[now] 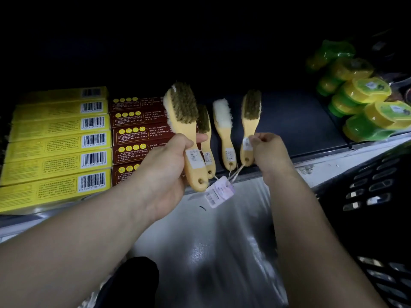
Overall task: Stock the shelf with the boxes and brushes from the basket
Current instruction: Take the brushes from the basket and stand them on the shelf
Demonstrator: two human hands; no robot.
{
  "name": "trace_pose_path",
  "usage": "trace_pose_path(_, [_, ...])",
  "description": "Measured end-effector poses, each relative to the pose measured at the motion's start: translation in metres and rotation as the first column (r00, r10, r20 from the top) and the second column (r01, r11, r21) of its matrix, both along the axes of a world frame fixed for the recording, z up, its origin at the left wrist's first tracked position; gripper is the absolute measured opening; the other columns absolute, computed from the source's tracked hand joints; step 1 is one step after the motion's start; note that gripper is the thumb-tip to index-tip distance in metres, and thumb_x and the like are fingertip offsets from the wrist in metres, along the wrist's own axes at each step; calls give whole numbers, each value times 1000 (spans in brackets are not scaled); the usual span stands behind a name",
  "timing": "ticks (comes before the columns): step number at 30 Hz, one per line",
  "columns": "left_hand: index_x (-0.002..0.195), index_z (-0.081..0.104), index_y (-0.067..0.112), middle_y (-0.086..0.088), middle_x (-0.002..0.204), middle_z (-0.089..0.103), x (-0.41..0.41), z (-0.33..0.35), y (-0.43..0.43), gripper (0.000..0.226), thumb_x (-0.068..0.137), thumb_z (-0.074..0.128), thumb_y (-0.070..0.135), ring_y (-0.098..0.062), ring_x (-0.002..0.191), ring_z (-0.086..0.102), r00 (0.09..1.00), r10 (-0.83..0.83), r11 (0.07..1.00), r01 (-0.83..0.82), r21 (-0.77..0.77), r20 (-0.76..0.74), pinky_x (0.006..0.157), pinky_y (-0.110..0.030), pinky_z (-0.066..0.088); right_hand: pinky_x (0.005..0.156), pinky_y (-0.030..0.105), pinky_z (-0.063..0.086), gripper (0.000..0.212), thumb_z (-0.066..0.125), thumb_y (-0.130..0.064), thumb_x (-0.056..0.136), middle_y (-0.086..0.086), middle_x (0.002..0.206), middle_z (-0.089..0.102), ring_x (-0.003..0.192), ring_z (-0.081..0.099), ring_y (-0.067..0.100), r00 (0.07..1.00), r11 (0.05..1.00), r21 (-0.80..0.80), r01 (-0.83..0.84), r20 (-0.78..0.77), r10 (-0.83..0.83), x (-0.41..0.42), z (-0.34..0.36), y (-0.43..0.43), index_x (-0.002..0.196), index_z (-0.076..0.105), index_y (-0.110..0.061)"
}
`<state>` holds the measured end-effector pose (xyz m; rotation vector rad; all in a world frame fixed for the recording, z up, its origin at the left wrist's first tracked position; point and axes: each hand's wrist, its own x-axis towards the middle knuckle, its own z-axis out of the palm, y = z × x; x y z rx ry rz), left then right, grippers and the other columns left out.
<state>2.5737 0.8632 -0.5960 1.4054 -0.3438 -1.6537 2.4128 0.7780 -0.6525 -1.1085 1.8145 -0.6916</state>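
Dim shop shelf with dark flat deck and pale front lip; glossy grey floor below. Poor lighting, back of shelf lost in black.

Far left on deck: row of long yellow cardboard boxes with barcodes, laid side by side. Just beside them, to the right: row of dark red cardboard boxes printed with yellow discs.

Grips pale wooden-handled brush with brown bristles in left hand, fingers and thumb curled round handle near its white label. Held raised in front of red boxes, head tilted up and left, bristles toward camera, white fleece showing on far side.

Partly hidden behind it: second brown-bristled wooden brush, lying on deck, handle toward lip. Next right: wooden brush with white fleece pad, lying on deck, apart from neighbours.

Pinches handle of fourth wooden brush, brown bristles up, with right hand, fingertips at label. Cannot tell whether lying flat on deck or lifted slightly.

Hands apart, each clamped on own brush.

Pale paper tag on string, hanging from handle ends in front of lip.

Far right of deck: stack of round green-and-yellow wrapped packs. Below them, right: black perforated plastic basket; contents not visible.
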Motion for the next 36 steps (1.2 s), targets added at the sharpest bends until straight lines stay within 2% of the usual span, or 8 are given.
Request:
trace_pose_path(9, [98,67,13,-4,89,70,-7,-6,3,21,93,48,4,-14,79,65,993,-100,990,106,-88,67,61,-21,57,84,36,51,24,54,-19,93,11,111,65,99,61,25,948,980,-62,-190,-270,167,1,-26,-6,112,61,-7])
trace_pose_path(14, [106,64,7,-9,100,71,-10,-9,-18,20,89,57,3,-14,83,69,962,-144,975,178,-132,231,67,-23,59,71,25,41,20,52,-27,94,7,103,65,86,61,20,909,955,-170,-243,-384,163,-6,-11,-2,103,63,-13])
trace_pose_path(17, [109,63,8,-7,99,70,-16,-13,-32,21,89,58,5,-13,84,67,944,-143,967,197,-160,297,71,-24,58,60,23,47,32,50,-38,94,-6,70,70,65,64,10,976,962,-175,-211,20,218,-4,14,8,81,70,-17])
trace_pose_path(19, [111,63,10,-5,100,69,-20,-14,-39,21,91,56,8,-9,83,67,946,-139,964,196,-178,292,67,-20,57,61,21,52,33,53,-42,91,-2,74,73,70,70,12,874,939,-57,-338,350,336,-1,29,16,80,72,-18])
trace_pose_path(25, [110,65,5,-4,90,69,-26,-12,-53,23,98,46,12,-6,71,68,924,-185,940,267,-215,336,65,-16,57,73,33,55,8,61,-18,88,-1,79,71,73,67,15,791,902,-92,-421,450,415,-15,32,17,93,68,-18])
trace_pose_path(27, [115,63,9,-2,93,66,-25,-17,-59,25,98,44,12,-11,81,66,752,-223,878,431,-207,620,76,-22,57,76,38,53,9,59,-17,90,0,78,70,71,66,16,841,953,-82,-290,454,295,-20,25,15,95,67,-15])
trace_pose_path(30, [122,59,21,-2,121,58,-23,-27,-60,29,97,45,20,-18,107,56,172,-198,621,784,-12,965,94,-30,43,80,42,54,13,55,-20,93,3,77,67,75,67,22,937,998,-55,-39,346,56,-25,6,10,92,64,-11])
trace_pose_path(36, [141,38,27,2,157,21,-20,-56,-51,46,97,38,40,-14,142,23,-394,-100,330,853,404,914,116,-34,3,77,34,45,25,48,-28,95,6,94,64,93,60,27,971,989,-117,-86,-234,56,-29,-21,7,108,57,-8])
